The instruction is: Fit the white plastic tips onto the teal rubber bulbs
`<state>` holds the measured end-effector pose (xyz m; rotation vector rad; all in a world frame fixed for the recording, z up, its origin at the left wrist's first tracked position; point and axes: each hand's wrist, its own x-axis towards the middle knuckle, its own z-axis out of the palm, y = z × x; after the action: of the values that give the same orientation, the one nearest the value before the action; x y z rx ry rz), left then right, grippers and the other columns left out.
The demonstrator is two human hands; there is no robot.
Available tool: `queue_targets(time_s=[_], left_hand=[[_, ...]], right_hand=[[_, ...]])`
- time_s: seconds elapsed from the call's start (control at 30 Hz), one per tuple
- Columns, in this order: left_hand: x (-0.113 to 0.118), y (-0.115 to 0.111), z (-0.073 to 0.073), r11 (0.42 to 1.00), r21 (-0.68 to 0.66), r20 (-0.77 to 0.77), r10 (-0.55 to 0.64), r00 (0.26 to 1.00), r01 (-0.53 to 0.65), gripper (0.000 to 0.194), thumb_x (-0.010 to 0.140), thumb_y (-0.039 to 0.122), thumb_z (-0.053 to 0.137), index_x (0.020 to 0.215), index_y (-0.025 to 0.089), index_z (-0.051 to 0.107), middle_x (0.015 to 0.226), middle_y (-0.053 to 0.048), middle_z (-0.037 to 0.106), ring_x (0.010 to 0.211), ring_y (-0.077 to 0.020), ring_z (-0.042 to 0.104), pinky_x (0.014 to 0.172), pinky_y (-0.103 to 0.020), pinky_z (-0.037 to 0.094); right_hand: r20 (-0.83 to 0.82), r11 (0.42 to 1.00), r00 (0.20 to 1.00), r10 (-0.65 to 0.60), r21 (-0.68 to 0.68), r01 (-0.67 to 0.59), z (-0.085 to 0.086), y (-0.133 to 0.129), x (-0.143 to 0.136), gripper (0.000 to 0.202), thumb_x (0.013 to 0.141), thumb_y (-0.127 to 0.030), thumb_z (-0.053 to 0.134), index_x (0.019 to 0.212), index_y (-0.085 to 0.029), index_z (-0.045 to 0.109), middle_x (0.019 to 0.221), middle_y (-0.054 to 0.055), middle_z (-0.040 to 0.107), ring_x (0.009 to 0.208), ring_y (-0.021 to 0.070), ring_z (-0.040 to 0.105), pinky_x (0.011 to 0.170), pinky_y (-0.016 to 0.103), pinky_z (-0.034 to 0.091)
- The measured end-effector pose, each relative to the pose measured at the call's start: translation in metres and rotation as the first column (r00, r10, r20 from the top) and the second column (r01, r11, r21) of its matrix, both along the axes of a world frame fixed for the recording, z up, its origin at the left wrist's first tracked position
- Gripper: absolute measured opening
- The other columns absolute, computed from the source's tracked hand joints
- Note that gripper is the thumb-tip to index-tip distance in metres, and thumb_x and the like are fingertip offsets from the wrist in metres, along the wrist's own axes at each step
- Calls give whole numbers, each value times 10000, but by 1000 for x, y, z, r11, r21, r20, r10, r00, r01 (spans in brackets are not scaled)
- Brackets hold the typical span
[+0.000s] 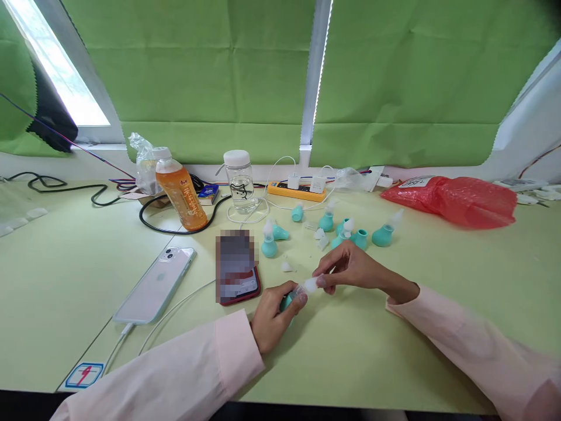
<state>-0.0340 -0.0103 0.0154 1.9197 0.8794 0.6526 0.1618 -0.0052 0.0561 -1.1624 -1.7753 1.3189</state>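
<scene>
My left hand (275,313) is wrapped around a teal bulb with a clear collar, which looks like a nasal aspirator (287,301), tilted up to the right. A white silicone tip (311,285) is pinched between the thumb and fingers of my right hand (344,270). The tip meets the end of the clear collar; whether it is seated on it I cannot tell. Beyond my hands lie several teal bulbs, among them one upright with a tip (269,245) and another at the right (383,235). Small white tips (322,238) are scattered near them.
A phone with its screen lit (236,269) and a pale phone on a cable (155,286) lie to the left. Behind stand an orange drink bottle (186,199), a clear jar (242,187) and a power strip (284,190). A red plastic bag (464,202) lies back right.
</scene>
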Motion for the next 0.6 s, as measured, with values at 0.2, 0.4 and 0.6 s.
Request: queue_targets(time_s=[0.2,0.4,0.6], left_hand=[[2,0,-3,994,101,-27,-28,999,31,317,805,378,376,614,140,461,533,42,364,508,-80,319,488,-215,232],[2,-1,-4,990,138,-15,-20,1000,22,304,813,362,363,660,135,496,537,36,380,506,-81,323,487,-213,243],[1,-2,-3,996,88,10,-9,1000,8,305,806,375,375,653,139,493,525,41,370,500,-81,329,482,-208,250]], right_hand=[[5,999,1000,29,-26,-29,-2,0,-2,181,609,-250,665,748,-135,678,655,36,646,528,105,591,510,218,505],[-59,1000,998,-2,20,3,-8,0,-5,191,611,-266,664,753,-139,682,669,41,648,551,107,591,531,228,505],[-126,995,992,-9,96,22,-19,3,-5,165,609,-250,671,748,-161,684,692,42,663,596,120,593,535,229,481]])
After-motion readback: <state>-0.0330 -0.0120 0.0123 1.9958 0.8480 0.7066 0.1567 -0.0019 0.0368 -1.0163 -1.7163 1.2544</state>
